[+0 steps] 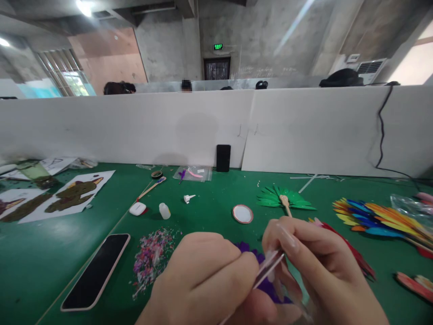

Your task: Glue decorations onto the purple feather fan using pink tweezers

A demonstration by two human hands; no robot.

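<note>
My left hand (pixel 209 271) is closed, its fingers curled round a thin, shiny strip (pixel 268 269) that looks pinkish and partly clear. My right hand (pixel 318 262) pinches the strip's upper end between thumb and fingers; its exact kind cannot be made out. Purple petal-like pieces (pixel 270 289) lie below and between the hands, largely hidden by them. Just beyond my right hand is a green feathery fan shape (pixel 270 198) with a wooden stick (pixel 286 204). Left of my left hand lies a heap of small pink, purple and white flakes (pixel 152 255).
A phone (pixel 96 273) lies at left. Beyond the hands are a small white bottle (pixel 164 211), a white nozzle (pixel 188 198), a round lid (pixel 242 213) and a toothbrush (pixel 152 188). Colourful feather shapes (pixel 382 219) lie at right. A white partition (pixel 135 131) borders the table.
</note>
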